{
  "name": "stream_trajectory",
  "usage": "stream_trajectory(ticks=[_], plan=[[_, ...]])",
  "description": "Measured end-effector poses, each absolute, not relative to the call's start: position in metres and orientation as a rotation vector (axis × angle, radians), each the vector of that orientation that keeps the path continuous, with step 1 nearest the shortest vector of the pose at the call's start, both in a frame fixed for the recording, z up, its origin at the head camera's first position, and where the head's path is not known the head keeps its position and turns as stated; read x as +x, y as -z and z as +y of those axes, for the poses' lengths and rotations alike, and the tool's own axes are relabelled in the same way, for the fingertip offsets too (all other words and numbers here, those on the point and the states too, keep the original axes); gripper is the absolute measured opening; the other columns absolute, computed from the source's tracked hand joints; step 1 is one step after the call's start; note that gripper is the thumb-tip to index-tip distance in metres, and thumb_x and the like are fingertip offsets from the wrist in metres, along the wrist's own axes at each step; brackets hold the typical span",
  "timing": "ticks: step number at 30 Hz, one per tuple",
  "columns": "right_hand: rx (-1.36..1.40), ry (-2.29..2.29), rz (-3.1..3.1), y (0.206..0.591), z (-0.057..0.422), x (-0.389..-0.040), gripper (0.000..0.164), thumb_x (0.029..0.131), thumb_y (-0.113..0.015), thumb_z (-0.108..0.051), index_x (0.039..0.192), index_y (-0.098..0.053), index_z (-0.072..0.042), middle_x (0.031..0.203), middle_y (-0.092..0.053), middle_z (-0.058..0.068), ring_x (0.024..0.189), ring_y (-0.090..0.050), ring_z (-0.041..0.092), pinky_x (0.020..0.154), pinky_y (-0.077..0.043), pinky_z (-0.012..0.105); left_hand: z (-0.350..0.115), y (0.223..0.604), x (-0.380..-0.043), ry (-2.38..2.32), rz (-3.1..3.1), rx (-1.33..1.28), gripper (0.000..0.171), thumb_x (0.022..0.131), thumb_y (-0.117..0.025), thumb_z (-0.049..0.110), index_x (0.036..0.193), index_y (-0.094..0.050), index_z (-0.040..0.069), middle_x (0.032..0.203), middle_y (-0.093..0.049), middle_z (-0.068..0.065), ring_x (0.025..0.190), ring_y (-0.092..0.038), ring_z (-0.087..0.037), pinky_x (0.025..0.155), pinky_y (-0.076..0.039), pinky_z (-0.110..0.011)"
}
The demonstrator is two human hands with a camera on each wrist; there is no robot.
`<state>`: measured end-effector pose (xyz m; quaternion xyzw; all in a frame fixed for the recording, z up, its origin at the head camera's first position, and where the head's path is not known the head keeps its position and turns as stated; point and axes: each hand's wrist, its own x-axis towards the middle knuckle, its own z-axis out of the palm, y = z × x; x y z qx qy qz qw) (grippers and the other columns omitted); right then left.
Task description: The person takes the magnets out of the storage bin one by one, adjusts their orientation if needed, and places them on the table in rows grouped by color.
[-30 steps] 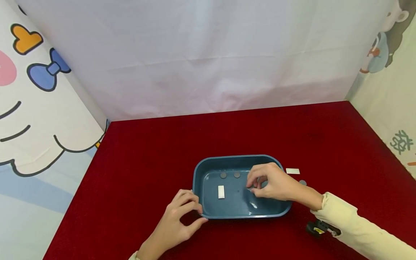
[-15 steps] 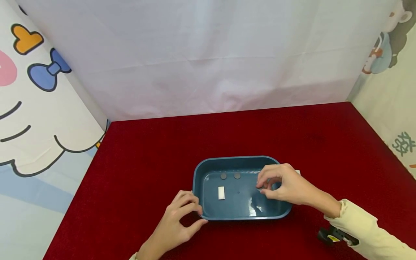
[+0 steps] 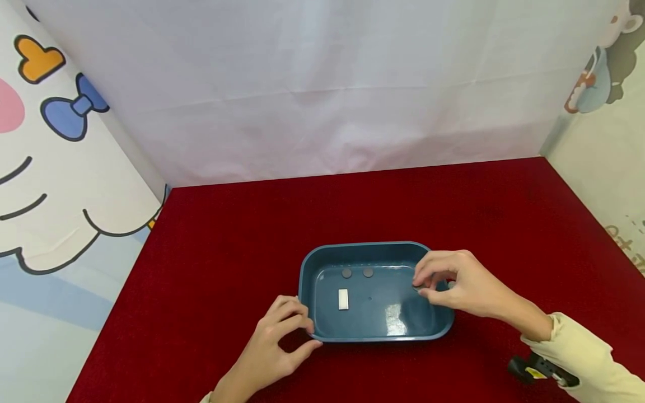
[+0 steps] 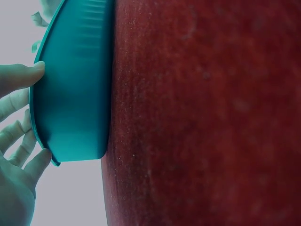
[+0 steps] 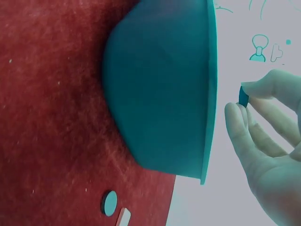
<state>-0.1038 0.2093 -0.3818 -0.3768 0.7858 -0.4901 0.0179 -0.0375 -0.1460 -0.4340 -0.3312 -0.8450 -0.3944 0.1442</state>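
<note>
A blue plastic basin [image 3: 375, 336] sits on the red tabletop. At its front left corner my left hand [image 3: 277, 336] holds the rim, thumb on the near side and fingertips along the left; the left wrist view shows the thumb [image 4: 28, 77] on the rim. Over the basin's right end, my right hand [image 3: 461, 285] pinches a small dark disc [image 5: 243, 97] between thumb and fingers, above rim height. Inside the basin lie two grey discs, one left [image 3: 346, 273] and one right [image 3: 368, 272], and a white rectangular piece [image 3: 343, 299].
Outside the basin, to its right, another round disc [image 5: 109, 203] lies on the red cloth beside a white rectangular piece [image 5: 123, 217]. The right hand hides that piece in the head view. A white curtain [image 3: 322, 89] hangs behind the table.
My right hand has moved right with the disc, from above the basin's inside toward its right end. My left hand stays at the rim, and the things in the basin have not moved.
</note>
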Motion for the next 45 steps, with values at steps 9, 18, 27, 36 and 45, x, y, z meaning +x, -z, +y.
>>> stream_trajectory(ticks=[9, 18, 27, 36, 45], plan=[[-1.126, 1.506, 2.505, 0.377, 0.225, -0.102, 0.032, 0.072, -0.074, 0.010, 0.089, -0.070, -0.016, 0.092, -0.063, 0.001, 0.068, -0.059, 0.011, 0.057, -0.052, 0.025, -0.146, 0.432, -0.039, 1.127, -2.423, -0.977, 0.023, 0.073, -0.082, 0.016, 0.082, -0.062, 0.021, 0.096, -0.054, 0.013, 0.101, -0.048, -0.011, 0.086, -0.049, -0.028], [-1.080, 1.482, 2.579, 0.376, 0.238, -0.100, 0.031, 0.071, -0.077, 0.008, 0.089, -0.071, -0.017, 0.092, -0.064, 0.001, 0.070, -0.058, 0.010, 0.054, -0.050, 0.024, -0.146, 0.431, -0.039, 1.127, -2.413, -0.993, 0.022, 0.074, -0.081, 0.016, 0.083, -0.062, 0.021, 0.095, -0.055, 0.010, 0.099, -0.048, -0.013, 0.086, -0.047, -0.028], [-1.059, 1.480, 2.601, 0.378, 0.252, -0.098, 0.029, 0.071, -0.075, 0.011, 0.091, -0.071, -0.011, 0.095, -0.065, 0.003, 0.078, -0.061, 0.011, 0.064, -0.054, 0.023, -0.147, 0.432, -0.036, 1.137, -2.417, -0.993, 0.021, 0.075, -0.081, 0.017, 0.084, -0.062, 0.021, 0.095, -0.056, 0.007, 0.099, -0.048, -0.015, 0.086, -0.048, -0.031], [-1.011, 1.459, 2.662, 0.380, 0.265, -0.094, 0.033, 0.070, -0.076, 0.011, 0.091, -0.070, -0.014, 0.094, -0.064, 0.000, 0.079, -0.060, 0.009, 0.064, -0.054, 0.021, -0.147, 0.431, -0.036, 1.137, -2.434, -0.987, 0.021, 0.074, -0.081, 0.016, 0.084, -0.063, 0.021, 0.094, -0.056, 0.006, 0.099, -0.049, -0.016, 0.085, -0.049, -0.032], [-0.988, 1.433, 2.697, 0.386, 0.275, -0.094, 0.033, 0.069, -0.076, 0.012, 0.089, -0.070, -0.013, 0.093, -0.064, -0.003, 0.078, -0.060, 0.008, 0.064, -0.053, 0.020, -0.146, 0.431, -0.038, 1.137, -2.416, -0.994, 0.022, 0.074, -0.081, 0.015, 0.083, -0.062, 0.021, 0.095, -0.056, 0.008, 0.099, -0.048, -0.014, 0.086, -0.048, -0.030]])
